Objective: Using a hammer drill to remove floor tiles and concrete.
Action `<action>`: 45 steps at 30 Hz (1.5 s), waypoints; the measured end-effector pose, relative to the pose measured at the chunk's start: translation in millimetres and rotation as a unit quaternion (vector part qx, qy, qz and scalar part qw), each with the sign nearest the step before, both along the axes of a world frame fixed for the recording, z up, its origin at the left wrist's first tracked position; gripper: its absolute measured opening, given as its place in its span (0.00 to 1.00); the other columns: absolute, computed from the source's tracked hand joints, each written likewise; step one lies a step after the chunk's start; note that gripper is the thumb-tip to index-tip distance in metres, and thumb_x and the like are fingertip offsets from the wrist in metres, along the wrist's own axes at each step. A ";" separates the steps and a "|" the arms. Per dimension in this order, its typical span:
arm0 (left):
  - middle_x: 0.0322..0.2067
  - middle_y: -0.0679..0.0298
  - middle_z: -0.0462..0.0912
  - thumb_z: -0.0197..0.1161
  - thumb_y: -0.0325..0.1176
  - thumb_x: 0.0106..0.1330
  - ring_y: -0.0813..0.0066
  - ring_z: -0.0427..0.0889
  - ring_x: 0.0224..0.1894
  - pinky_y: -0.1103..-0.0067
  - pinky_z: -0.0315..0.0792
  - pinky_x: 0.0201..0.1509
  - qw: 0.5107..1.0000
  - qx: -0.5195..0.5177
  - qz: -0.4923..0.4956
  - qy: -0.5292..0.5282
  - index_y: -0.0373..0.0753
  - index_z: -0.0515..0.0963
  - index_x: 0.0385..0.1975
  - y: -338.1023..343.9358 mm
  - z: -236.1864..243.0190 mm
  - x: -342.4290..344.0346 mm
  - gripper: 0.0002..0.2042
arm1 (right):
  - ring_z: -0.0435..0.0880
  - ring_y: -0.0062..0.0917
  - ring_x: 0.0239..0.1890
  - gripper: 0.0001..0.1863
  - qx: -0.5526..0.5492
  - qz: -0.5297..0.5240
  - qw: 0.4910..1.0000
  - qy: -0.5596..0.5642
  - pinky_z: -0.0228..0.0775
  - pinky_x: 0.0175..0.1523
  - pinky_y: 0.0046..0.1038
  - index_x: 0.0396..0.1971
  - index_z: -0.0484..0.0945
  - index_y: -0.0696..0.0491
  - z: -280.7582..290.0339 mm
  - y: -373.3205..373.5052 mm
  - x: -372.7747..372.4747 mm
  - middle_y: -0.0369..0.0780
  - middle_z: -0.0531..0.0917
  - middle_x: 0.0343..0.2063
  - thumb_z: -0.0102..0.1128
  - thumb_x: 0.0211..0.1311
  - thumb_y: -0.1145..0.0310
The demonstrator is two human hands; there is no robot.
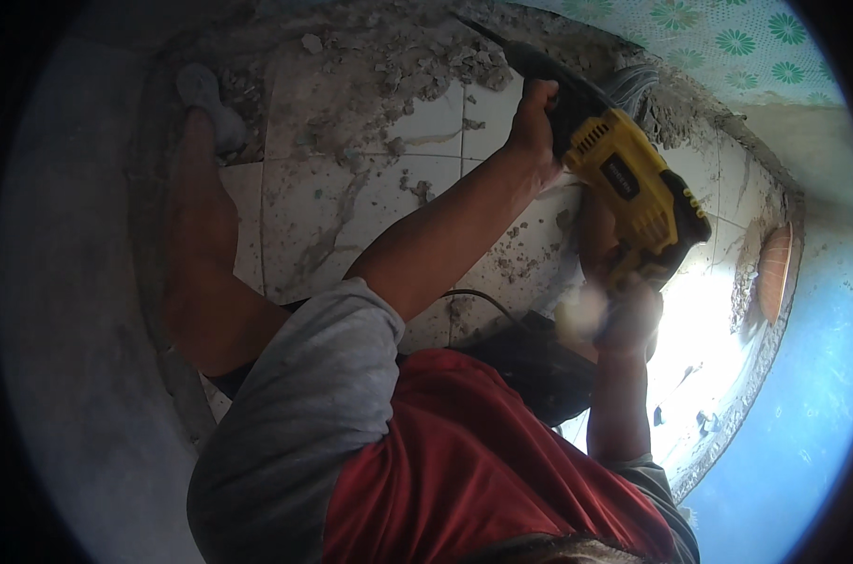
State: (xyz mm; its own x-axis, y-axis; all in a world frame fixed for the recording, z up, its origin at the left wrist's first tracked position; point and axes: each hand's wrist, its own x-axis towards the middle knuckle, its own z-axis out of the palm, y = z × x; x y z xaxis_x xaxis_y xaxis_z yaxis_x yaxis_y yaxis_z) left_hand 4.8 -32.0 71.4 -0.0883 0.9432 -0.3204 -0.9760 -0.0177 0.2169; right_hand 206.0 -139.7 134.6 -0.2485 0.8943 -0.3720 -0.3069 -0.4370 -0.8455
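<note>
A yellow and black power hammer [633, 188] lies diagonally across the upper right, its long dark chisel bit [483, 30] pointing at the rubble along the tiles' upper edge. My left hand [534, 127] is closed round the black front grip. My right hand [628, 315], partly blurred, grips the rear handle end at the lower right of the tool. A black cord [483, 299] curves over the white tiles below it. Whether the bit touches anything is unclear.
Dirty white floor tiles [309, 226] carry broken grey debris [426, 61]. My bare legs and left shoe [205, 94] lie at the left. A green-patterned wall [718, 42] borders the upper right. An orange-brown oval object [774, 273] stands along the bright right edge.
</note>
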 end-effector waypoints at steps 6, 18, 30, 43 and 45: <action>0.40 0.54 0.82 0.42 0.47 0.64 0.61 0.83 0.44 0.65 0.76 0.52 1.000 -0.001 -0.001 0.030 0.34 0.74 0.42 17.4 -0.1 15.9 0.22 | 0.80 0.28 0.33 0.24 -0.083 -0.071 0.989 0.101 0.74 0.35 0.29 0.54 0.66 0.53 -40.8 45.0 50.8 0.43 0.78 0.37 0.51 0.57 0.62; 0.39 0.56 0.78 0.53 0.43 0.62 0.67 0.82 0.41 0.69 0.77 0.47 0.992 -0.052 0.113 -0.011 0.31 0.70 0.42 64.2 -2.1 41.6 0.20 | 0.74 0.22 0.18 0.23 -0.027 0.086 0.996 0.005 0.70 0.23 0.22 0.49 0.67 0.61 5.3 112.8 56.3 0.41 0.75 0.29 0.49 0.59 0.60; 0.39 0.59 0.78 0.54 0.41 0.63 0.69 0.81 0.40 0.72 0.78 0.43 0.985 -0.096 0.140 -0.013 0.33 0.72 0.41 77.7 9.6 44.3 0.16 | 0.76 0.21 0.21 0.23 0.010 0.126 0.992 -0.001 0.74 0.25 0.21 0.52 0.65 0.61 16.1 139.4 59.9 0.42 0.76 0.32 0.47 0.63 0.62; 0.38 0.62 0.79 0.54 0.41 0.61 0.71 0.81 0.39 0.72 0.77 0.44 0.980 -0.033 0.183 -0.068 0.35 0.72 0.41 111.0 -2.3 53.9 0.16 | 0.77 0.20 0.20 0.24 0.038 0.175 0.983 -0.044 0.74 0.25 0.21 0.53 0.65 0.62 45.4 188.6 61.4 0.42 0.78 0.32 0.50 0.62 0.62; 0.38 0.62 0.79 0.53 0.42 0.61 0.71 0.82 0.40 0.72 0.77 0.45 0.981 -0.029 0.185 -0.057 0.36 0.72 0.41 111.1 -7.0 56.2 0.16 | 0.77 0.20 0.21 0.24 0.043 0.209 0.976 -0.036 0.74 0.25 0.21 0.53 0.65 0.62 47.4 199.5 60.6 0.42 0.78 0.32 0.50 0.62 0.62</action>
State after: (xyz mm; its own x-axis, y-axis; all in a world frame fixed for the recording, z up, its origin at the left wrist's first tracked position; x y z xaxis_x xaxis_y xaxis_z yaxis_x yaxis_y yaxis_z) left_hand 61.0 79.0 64.5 -0.3820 0.8334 -0.3994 -0.9229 -0.3665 0.1179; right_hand 266.6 59.8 182.0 -0.5745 0.7487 -0.3306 -0.0550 -0.4383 -0.8971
